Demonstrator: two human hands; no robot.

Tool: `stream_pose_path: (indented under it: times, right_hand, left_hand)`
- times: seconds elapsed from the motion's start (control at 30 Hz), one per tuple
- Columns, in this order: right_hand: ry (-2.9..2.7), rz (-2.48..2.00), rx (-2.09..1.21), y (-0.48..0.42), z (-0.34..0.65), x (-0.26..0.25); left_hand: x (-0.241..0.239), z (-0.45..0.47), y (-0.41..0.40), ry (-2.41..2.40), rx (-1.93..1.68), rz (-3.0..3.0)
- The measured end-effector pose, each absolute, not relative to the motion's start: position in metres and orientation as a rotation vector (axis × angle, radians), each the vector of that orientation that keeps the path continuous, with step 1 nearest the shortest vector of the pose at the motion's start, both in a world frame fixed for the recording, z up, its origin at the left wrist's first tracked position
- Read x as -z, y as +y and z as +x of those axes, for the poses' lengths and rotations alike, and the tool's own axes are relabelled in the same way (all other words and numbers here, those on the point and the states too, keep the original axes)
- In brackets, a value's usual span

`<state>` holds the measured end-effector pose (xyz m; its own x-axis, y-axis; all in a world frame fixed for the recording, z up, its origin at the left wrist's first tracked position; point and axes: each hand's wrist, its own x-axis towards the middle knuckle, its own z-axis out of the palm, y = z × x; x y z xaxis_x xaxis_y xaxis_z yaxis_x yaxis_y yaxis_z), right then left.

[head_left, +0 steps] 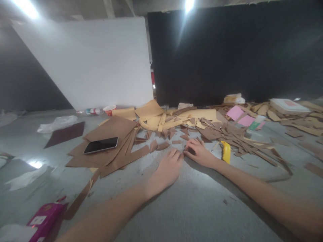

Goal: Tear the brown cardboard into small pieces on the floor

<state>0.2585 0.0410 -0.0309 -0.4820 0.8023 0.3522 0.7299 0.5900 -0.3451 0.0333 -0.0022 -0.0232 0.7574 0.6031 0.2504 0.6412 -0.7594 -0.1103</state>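
Note:
My left hand (168,168) lies palm down on the grey floor (191,208), fingers stretched toward my right hand. My right hand (199,152) rests beside it with fingers curled over something small and dark that I cannot make out. Small brown cardboard scraps (161,145) lie just beyond both hands. A yellow utility knife (226,152) lies on the floor right of my right wrist.
A black phone (101,145) sits on brown cardboard sheets (111,129) at the left. A heap of cardboard offcuts (227,132) spreads right, with pink paper (238,114) and a glue bottle (253,125). A red cup (109,109), a magenta packet (45,216) and white board (93,60) stand around.

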Motion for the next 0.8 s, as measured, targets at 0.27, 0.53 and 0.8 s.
stream_pose_path:
  times: [0.27, 0.53, 0.8]
  right_hand:
    - [-2.332, -1.146, -0.171, 0.0414, 0.2592, 0.0342]
    - [-2.317, -1.038, -0.283, 0.0440, 0.2633, 0.0386]
    - [-2.390, -0.920, -0.216, 0.0421, 0.2630, 0.0375]
  left_hand:
    - [0.0219, 0.0347, -0.0028, -1.037, 0.298, -2.757]
    - [0.0211, 0.0329, -0.0029, -1.067, 0.320, -2.785]
    - [0.0229, 0.0330, -0.0015, -1.047, 0.291, -2.776]
